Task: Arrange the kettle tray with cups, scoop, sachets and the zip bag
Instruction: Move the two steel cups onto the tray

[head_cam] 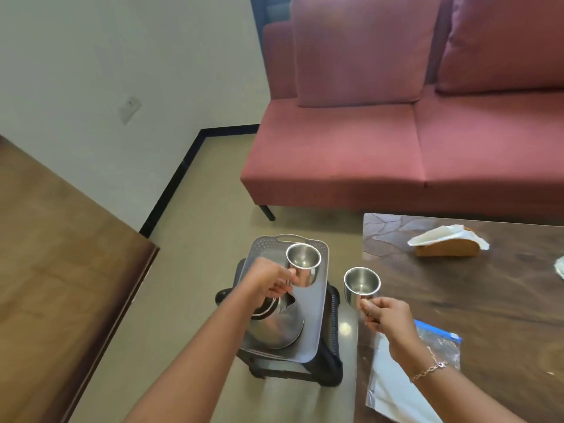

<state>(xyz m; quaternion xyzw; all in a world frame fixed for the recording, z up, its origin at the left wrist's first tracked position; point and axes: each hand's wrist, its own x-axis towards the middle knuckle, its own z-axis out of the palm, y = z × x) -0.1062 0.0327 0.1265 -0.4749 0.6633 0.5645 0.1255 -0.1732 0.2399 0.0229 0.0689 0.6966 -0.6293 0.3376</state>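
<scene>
Left hand (270, 282) pinches cup (303, 264) handle above tray (317, 315) far end. Right hand (386, 314) pinches second cup (361, 285) handle, right of tray. Risk: thin pinch slips, cup strikes kettle (274, 328) on tray.

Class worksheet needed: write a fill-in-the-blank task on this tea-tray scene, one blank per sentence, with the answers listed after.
1. The left hand holds a steel cup and the right hand holds a second cup: ____ cups in all.
2. Only the ____ hand's cup is above the tray.
3. The zip bag lying on the table has a ____ strip along one edge.
Missing words: two; left; blue.
</scene>
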